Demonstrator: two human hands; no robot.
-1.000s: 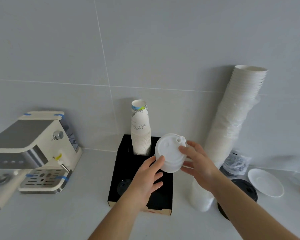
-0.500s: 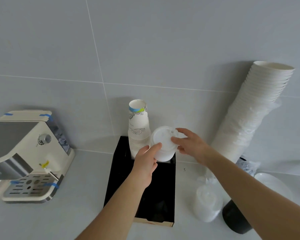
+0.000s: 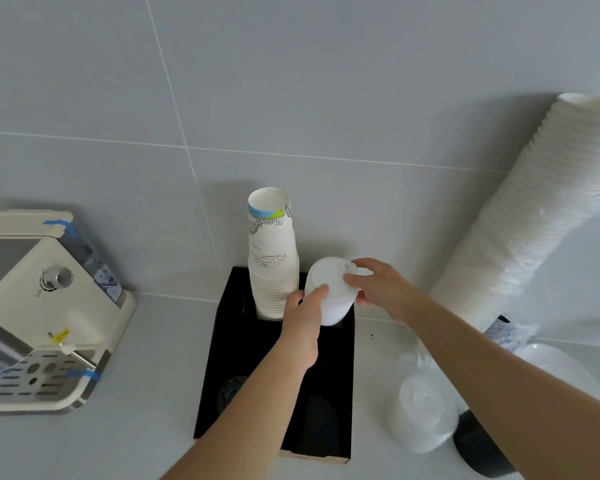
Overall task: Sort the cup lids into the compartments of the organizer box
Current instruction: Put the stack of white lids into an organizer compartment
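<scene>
Grey-tiled wall and pale counter: a stack of white lids [image 3: 331, 296] held over the black organizer box [image 3: 222, 341].

Both the left hand [image 3: 303, 318] and right hand [image 3: 381, 289] grasp the stack at the box's rear right compartment, just beside the printed paper cups [image 3: 272, 258]. Lowered tilted, it could likely catch the compartment rim, fan apart, or nudge those cups over.

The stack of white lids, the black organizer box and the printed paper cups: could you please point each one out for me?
stack of white lids [image 3: 331, 292], head view, on the top lid's flat face.
organizer box [image 3: 238, 320], head view, on its bare black top, left side.
printed paper cups [image 3: 272, 258], head view, on the upper cup's side wall.
</scene>
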